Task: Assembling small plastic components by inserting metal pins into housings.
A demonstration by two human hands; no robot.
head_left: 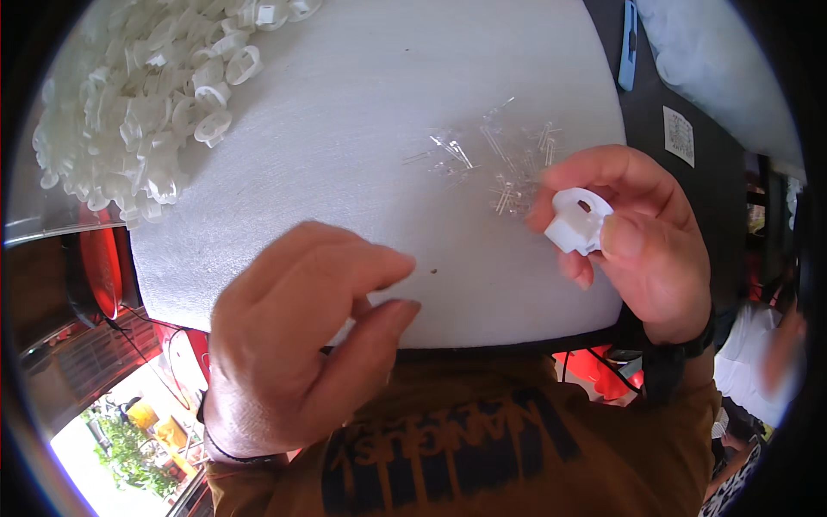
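A small white plastic piece with a round hole (577,220) is pinched between the thumb and fingers of the right hand (633,237), held just above the near right part of a white foam sheet (362,112). Just beside it on the sheet lies a scatter of thin clear pins (495,159). The left hand (297,332) hovers with nothing in it, fingers loosely curled, while a heap of similar white plastic pieces (138,103) lies loose at the far left corner.
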